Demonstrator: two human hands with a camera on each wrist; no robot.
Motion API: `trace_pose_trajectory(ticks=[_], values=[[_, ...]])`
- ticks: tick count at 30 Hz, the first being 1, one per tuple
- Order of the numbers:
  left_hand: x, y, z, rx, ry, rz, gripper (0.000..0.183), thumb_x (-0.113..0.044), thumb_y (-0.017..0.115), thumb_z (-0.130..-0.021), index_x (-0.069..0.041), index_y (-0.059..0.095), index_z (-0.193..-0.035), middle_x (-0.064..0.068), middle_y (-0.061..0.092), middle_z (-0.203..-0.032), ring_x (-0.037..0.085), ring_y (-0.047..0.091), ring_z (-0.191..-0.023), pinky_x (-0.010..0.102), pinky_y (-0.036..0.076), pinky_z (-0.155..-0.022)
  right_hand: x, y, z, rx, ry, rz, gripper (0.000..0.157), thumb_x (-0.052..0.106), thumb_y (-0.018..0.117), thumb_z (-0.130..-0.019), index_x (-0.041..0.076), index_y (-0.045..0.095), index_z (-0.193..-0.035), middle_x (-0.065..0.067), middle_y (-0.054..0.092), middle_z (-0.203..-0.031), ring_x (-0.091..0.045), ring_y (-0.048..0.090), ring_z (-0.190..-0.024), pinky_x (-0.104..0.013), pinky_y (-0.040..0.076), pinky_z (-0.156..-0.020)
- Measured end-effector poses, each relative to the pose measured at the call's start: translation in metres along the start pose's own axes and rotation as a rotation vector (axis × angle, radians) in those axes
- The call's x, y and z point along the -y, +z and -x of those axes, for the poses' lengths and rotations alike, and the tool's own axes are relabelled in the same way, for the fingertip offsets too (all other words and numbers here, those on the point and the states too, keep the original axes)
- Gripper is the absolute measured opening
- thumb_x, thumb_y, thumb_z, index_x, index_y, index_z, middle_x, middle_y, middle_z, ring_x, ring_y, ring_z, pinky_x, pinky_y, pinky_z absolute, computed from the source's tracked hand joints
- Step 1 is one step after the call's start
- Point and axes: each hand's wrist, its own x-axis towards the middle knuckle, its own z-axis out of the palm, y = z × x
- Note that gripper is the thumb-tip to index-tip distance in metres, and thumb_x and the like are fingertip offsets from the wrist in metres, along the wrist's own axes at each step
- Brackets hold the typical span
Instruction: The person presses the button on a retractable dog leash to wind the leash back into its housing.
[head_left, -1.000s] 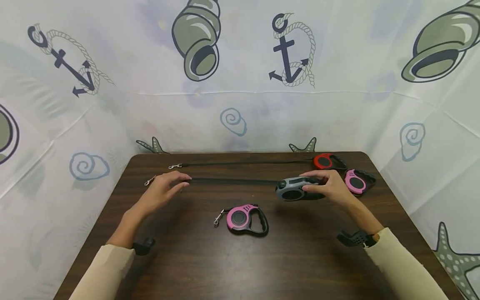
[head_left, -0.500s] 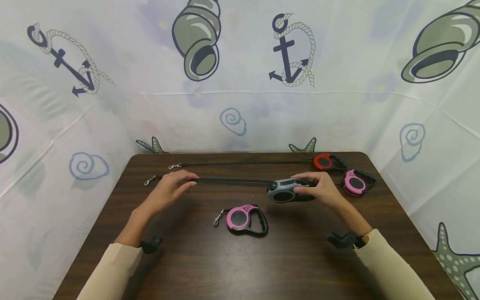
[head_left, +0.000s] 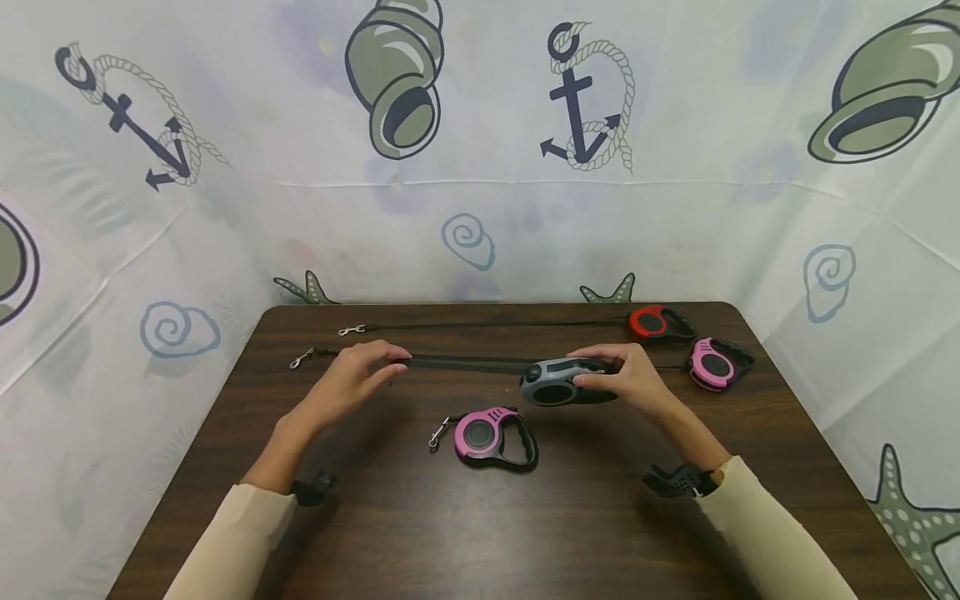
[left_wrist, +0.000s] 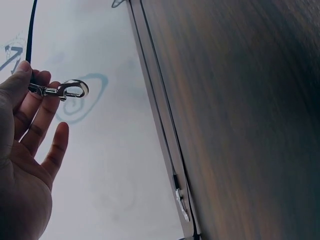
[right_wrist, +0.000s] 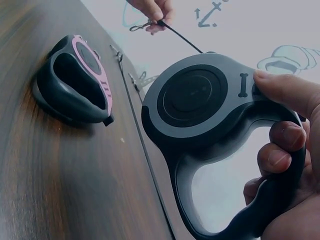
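Note:
My right hand (head_left: 626, 379) grips the black handle of a grey-and-black retractable dog leash (head_left: 551, 387); in the right wrist view its casing (right_wrist: 192, 97) shows a round black centre and a bone mark. From it a black cord (head_left: 468, 363) runs left to my left hand (head_left: 356, 379). There, thumb and fingers pinch the cord's end beside a metal snap hook (left_wrist: 72, 90), seen in the left wrist view. The leash is held above the dark wooden table (head_left: 480, 542).
A pink retractable leash (head_left: 480, 437) lies nearer the front, its hook beside it. At the back right lie a red leash (head_left: 648, 322) and another pink leash (head_left: 712, 365), their cords drawn out leftward to metal hooks. A patterned cloth (head_left: 495, 100) hangs behind.
Both hands have moved toward each other, the left to the right and the right to the left. The stretch of cord between them has become shorter. The leashes on the table stay put.

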Motion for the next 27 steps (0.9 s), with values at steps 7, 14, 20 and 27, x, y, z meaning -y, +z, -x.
trace_pose_trajectory(ticks=[7, 14, 20, 27], values=[[-0.004, 0.006, 0.0, 0.0, -0.001, 0.016, 0.02, -0.007, 0.077, -0.097, -0.008, 0.076, -0.117, 0.003, 0.077, -0.111, 0.014, 0.064, -0.09, 0.028, 0.049, -0.07, 0.004, 0.009, -0.005, -0.005, -0.002, 0.01, 0.036, 0.01, 0.083, -0.091, 0.007, 0.077, -0.126, -0.016, 0.074, -0.118, -0.026, 0.066, -0.091, -0.03, 0.059, -0.076], [-0.009, 0.014, -0.006, -0.003, 0.003, 0.023, 0.019, -0.008, 0.077, -0.097, -0.009, 0.076, -0.116, 0.003, 0.077, -0.111, 0.012, 0.058, -0.082, 0.028, 0.047, -0.067, 0.003, 0.017, -0.009, 0.001, -0.004, -0.024, 0.036, 0.01, 0.084, -0.09, 0.006, 0.077, -0.126, -0.015, 0.074, -0.12, -0.028, 0.066, -0.095, -0.032, 0.06, -0.078], [-0.01, 0.02, -0.007, 0.002, 0.006, 0.039, 0.019, -0.01, 0.077, -0.098, -0.009, 0.076, -0.117, 0.002, 0.078, -0.112, 0.011, 0.057, -0.081, 0.027, 0.046, -0.064, 0.003, 0.027, -0.014, 0.003, -0.019, -0.035, 0.036, 0.009, 0.086, -0.088, 0.006, 0.079, -0.123, -0.015, 0.076, -0.116, -0.023, 0.067, -0.088, -0.031, 0.059, -0.072], [-0.016, 0.022, -0.01, 0.002, 0.019, 0.058, 0.019, -0.01, 0.077, -0.098, -0.008, 0.076, -0.117, 0.003, 0.078, -0.112, 0.012, 0.06, -0.083, 0.028, 0.047, -0.066, 0.007, 0.035, -0.017, 0.007, -0.024, -0.02, 0.035, 0.01, 0.085, -0.089, 0.008, 0.079, -0.123, -0.014, 0.076, -0.114, -0.025, 0.066, -0.087, -0.03, 0.058, -0.072]])
